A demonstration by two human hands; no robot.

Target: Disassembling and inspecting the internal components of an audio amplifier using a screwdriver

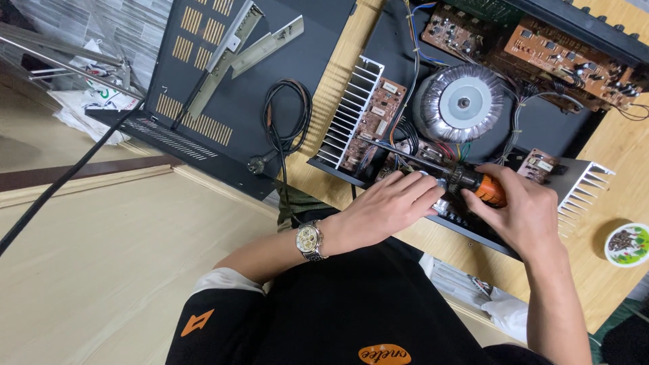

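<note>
My right hand (pixel 526 211) grips the orange handle of a screwdriver (pixel 488 190). Its thin shaft runs left over the inside of an open black amplifier chassis (pixel 541 125). My left hand (pixel 387 205), with a wristwatch (pixel 309 240) on the wrist, curls its fingers around the screwdriver's metal collar just ahead of the handle. Both hands sit at the near edge of the chassis, between a white finned heat sink (pixel 350 111) and a second one (pixel 585 184). The shaft's tip lies near a brown circuit board (pixel 376 122); where it touches is hard to make out.
A grey toroidal transformer (pixel 463 103) fills the chassis's middle, with brown boards (pixel 568 61) and wire bundles behind it. The removed black cover (pixel 236 88) lies left, a coiled power cord (pixel 287 118) on it. A small dish of screws (pixel 627 245) sits on the wooden table (pixel 612 145).
</note>
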